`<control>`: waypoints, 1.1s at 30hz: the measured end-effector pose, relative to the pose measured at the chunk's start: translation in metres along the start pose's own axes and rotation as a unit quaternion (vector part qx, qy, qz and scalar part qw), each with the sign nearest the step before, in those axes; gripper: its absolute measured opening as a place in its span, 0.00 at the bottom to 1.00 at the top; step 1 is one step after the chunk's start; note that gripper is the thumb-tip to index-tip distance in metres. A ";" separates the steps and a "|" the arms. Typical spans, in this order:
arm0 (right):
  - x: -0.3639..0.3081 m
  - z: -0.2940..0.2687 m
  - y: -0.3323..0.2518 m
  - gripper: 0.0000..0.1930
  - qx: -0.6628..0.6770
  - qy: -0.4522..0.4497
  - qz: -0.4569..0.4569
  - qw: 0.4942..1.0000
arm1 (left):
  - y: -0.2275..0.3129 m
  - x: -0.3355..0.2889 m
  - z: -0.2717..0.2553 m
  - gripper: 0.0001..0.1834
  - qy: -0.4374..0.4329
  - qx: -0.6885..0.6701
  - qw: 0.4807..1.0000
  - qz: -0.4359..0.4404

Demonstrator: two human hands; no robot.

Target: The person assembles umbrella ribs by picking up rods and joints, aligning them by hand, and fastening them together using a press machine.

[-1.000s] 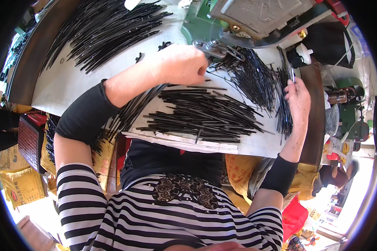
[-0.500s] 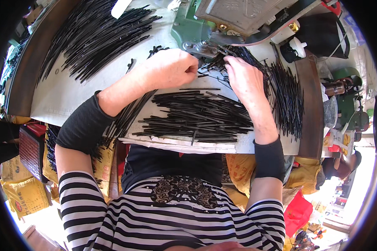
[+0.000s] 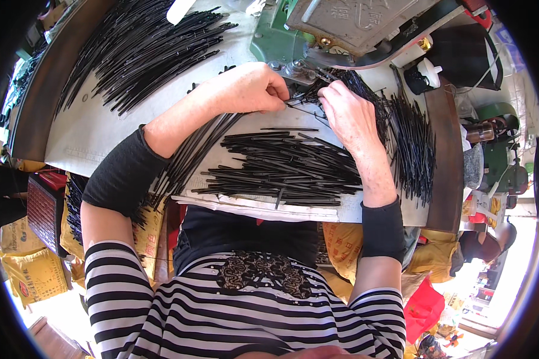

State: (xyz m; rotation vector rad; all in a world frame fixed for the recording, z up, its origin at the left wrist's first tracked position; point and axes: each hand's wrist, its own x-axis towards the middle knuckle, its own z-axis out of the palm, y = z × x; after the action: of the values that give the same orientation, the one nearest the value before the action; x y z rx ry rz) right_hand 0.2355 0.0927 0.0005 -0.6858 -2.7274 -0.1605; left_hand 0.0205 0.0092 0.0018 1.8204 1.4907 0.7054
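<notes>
My left hand (image 3: pixel 253 90) is closed, thumb and forefinger pinched on the end of a thin black rod (image 3: pixel 305 110), just in front of the green machine (image 3: pixel 272 42). The rod slants from these fingers toward my right hand (image 3: pixel 350 113). That hand's fingers are bent together over a heap of thin black pieces (image 3: pixel 356 81) beside the machine's metal head (image 3: pixel 298 70); whatever they hold is hidden. Between my forearms lies a pile of short black rods (image 3: pixel 281 164) on the pale tabletop (image 3: pixel 78 137).
A large bundle of long black rods (image 3: pixel 156 54) covers the far left. Another bundle (image 3: pixel 412 149) lies at the right by the raised brown edge (image 3: pixel 446 155). A small black-and-white container (image 3: pixel 424 76) stands beyond it. Yellow sacks (image 3: pixel 39 278) are below on the left.
My left hand has moved slightly right and up, its fingertips closer to the right hand. The right hand has shifted slightly. The whole view has moved a little.
</notes>
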 end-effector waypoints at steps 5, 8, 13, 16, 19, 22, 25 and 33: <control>-0.003 0.004 0.001 0.05 0.026 0.046 -0.025 0.998 | -0.001 0.001 -0.002 0.14 -0.003 -0.071 0.996 -0.049; -0.003 0.004 -0.001 0.05 0.028 0.045 -0.029 0.998 | -0.005 0.002 -0.003 0.14 0.001 -0.119 0.992 -0.036; -0.003 0.000 -0.008 0.05 0.052 0.061 -0.027 0.996 | -0.008 0.004 -0.005 0.16 -0.009 -0.175 0.984 -0.041; -0.001 -0.002 -0.020 0.05 0.107 0.114 -0.023 0.987 | -0.010 0.004 -0.005 0.17 0.003 -0.195 0.980 -0.048; 0.002 0.005 -0.025 0.06 0.414 0.161 0.143 0.885 | -0.006 0.003 -0.007 0.15 0.027 -0.203 0.977 -0.055; 0.002 0.016 -0.020 0.06 0.498 0.131 0.208 0.831 | -0.007 0.005 -0.005 0.15 0.034 -0.215 0.975 -0.046; 0.001 0.018 -0.019 0.05 0.523 0.092 0.242 0.812 | -0.005 0.004 -0.006 0.15 0.041 -0.216 0.974 -0.044; 0.006 -0.001 -0.034 0.08 0.557 0.006 0.221 0.801 | -0.009 0.005 -0.006 0.16 0.061 -0.271 0.959 -0.049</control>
State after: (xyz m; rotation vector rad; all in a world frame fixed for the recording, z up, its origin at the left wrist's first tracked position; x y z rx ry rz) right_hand 0.2142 0.0656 0.0022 -0.8397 -1.9891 1.3975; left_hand 0.0116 0.0161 -0.0013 1.2984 1.2874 1.0708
